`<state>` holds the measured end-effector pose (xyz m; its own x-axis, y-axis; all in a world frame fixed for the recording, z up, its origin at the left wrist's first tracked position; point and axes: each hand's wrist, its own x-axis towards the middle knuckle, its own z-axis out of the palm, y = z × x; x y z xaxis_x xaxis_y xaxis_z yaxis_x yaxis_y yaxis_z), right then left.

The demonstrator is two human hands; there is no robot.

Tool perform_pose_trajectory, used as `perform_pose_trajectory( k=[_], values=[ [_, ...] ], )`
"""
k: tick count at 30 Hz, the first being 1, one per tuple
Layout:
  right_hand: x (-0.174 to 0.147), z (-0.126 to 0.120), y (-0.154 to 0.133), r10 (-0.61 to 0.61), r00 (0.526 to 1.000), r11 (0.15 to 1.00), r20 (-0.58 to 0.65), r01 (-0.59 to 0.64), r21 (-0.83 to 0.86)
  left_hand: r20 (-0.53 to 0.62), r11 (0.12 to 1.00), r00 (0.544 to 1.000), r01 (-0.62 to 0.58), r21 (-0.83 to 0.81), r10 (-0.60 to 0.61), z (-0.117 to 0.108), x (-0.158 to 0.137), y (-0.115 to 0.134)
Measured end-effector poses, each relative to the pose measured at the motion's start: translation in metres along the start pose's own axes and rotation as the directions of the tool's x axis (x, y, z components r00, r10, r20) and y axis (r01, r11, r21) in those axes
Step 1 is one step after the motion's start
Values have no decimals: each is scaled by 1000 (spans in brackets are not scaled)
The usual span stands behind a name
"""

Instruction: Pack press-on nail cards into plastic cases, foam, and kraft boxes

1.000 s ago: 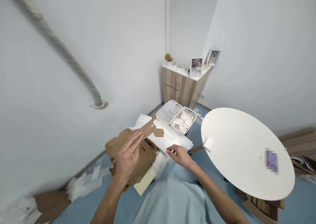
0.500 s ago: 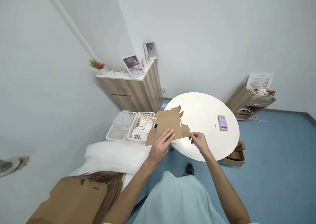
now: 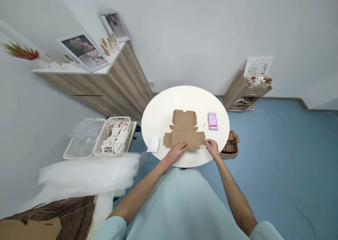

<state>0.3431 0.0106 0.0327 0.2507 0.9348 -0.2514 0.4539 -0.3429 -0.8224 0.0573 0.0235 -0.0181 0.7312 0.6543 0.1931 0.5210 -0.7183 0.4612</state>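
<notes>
A flat, unfolded cardboard box [image 3: 182,129] lies on the round white table [image 3: 161,106], its flaps spread. My left hand [image 3: 176,152] rests on the near edge of the cardboard with its fingers stretched out flat. At the right side flap, my right hand [image 3: 212,147] pinches the corner between thumb and fingers. A purple and pink item [image 3: 212,121], blurred out, lies on the table to the right of the cardboard. Left of the cardboard is a small white packet or sheet [image 3: 154,145].
White baskets hold clear plastic pieces [image 3: 86,134] and small packets [image 3: 116,136]. White padded sheets [image 3: 87,174] and stacked cardboard [image 3: 47,219] lie at lower left. A wooden cabinet [image 3: 126,81] stands behind. A carton [image 3: 232,146] sits on the floor at right.
My view has turned left to right, centring on the table. The cardboard went from being held tilted at the table's left edge to lying on the tabletop, both hands moving along with it.
</notes>
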Motion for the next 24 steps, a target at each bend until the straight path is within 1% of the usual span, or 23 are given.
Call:
perform_pose_trajectory(
  k=[2,5,7,9,11,12,14,16,18,20,21,24],
  values=[
    [6,0,14,15,1000,999,21,-14,-29,71,998,996,59,-26,-56,19,3,-5],
    [12,5,30,53,998,992,42,-48,-120,169,986,974,162,-43,-153,40,3,-7],
    [15,7,38,105,992,975,64,-90,-206,222,976,955,212,-38,-199,48,-1,-7],
    [18,7,44,160,984,954,82,-132,-270,251,970,942,240,-34,-224,51,-6,-7],
    [22,5,46,183,980,942,74,-154,-297,252,964,936,263,-31,-247,49,-14,-8],
    [24,5,45,173,983,941,56,-148,-306,246,960,933,278,-26,-263,46,-19,-10],
    [31,7,36,107,994,942,17,-96,-321,230,947,922,322,-8,-311,37,-29,-15],
    [39,14,22,8,1000,948,11,-4,-318,221,927,903,376,16,-370,27,-39,-21],
    [49,26,4,-66,996,950,64,82,-301,223,911,886,413,16,-406,18,-47,-26],
    [60,40,-13,-80,984,945,159,126,-303,236,903,878,430,-4,-417,11,-50,-29],
    [66,47,-20,-62,976,939,209,128,-318,243,899,873,438,-12,-422,9,-50,-29],
    [78,65,-34,55,946,916,319,79,-394,265,880,850,475,-10,-456,6,-43,-26]
  ],
)
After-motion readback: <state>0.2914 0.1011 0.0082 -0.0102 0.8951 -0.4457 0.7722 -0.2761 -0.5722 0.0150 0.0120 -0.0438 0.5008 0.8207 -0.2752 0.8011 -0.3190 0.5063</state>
